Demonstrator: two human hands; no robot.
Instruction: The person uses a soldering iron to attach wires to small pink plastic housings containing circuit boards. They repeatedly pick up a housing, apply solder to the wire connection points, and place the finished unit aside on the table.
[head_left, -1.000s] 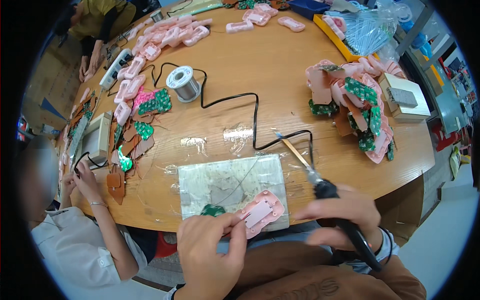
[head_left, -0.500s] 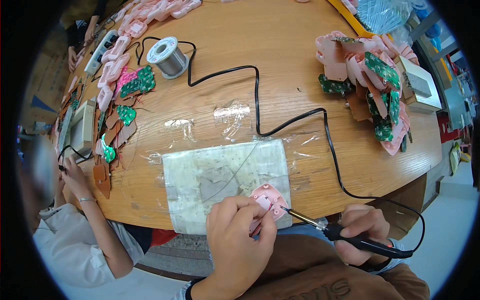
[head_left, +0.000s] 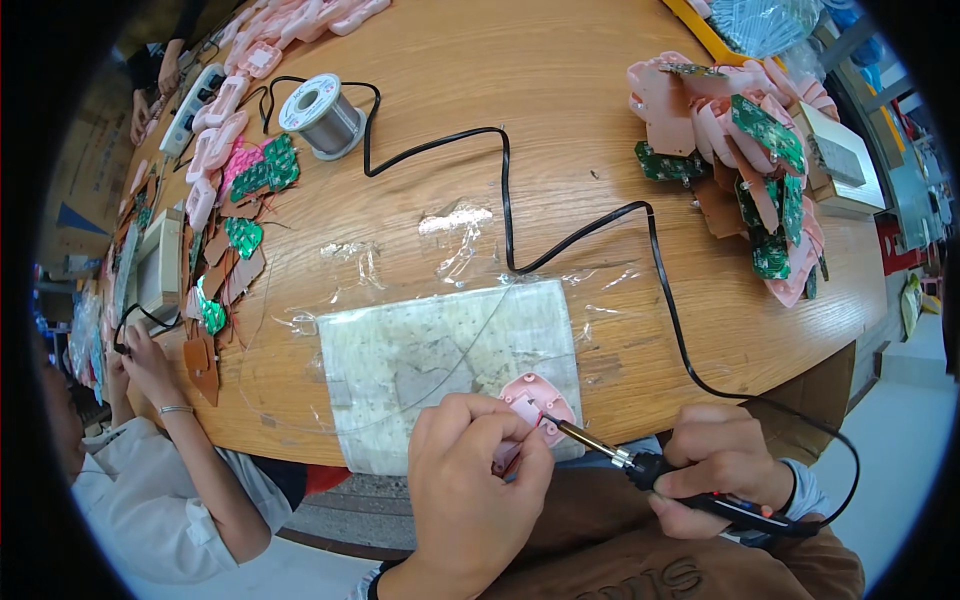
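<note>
Low over a whitish work mat [head_left: 365, 420], my left hand [head_left: 475, 480] closes on a small pink plastic shell [head_left: 552, 392], thumb and forefinger pinched at its near left side. A white part and a short red wire show inside the shell; my fingers cover the rest. My right hand [head_left: 715, 465] grips a black soldering iron [head_left: 650, 472] like a pen. Its tip points left into the shell, close to the red wire; whether it touches cannot be made out. A thin strand of wire arches over the mat toward my left hand.
The iron's black cord [head_left: 508, 190] winds across the wooden table. A solder spool [head_left: 330, 125] stands at the back left, near green circuit boards [head_left: 265, 170] and pink shells. More boards and shells are heaped right [head_left: 765, 190]. A co-worker [head_left: 185, 480] sits at left.
The soldering iron has moved left and slightly inward, its tip now deeper over the shell by the red wire. My left hand and the shell have barely moved.
</note>
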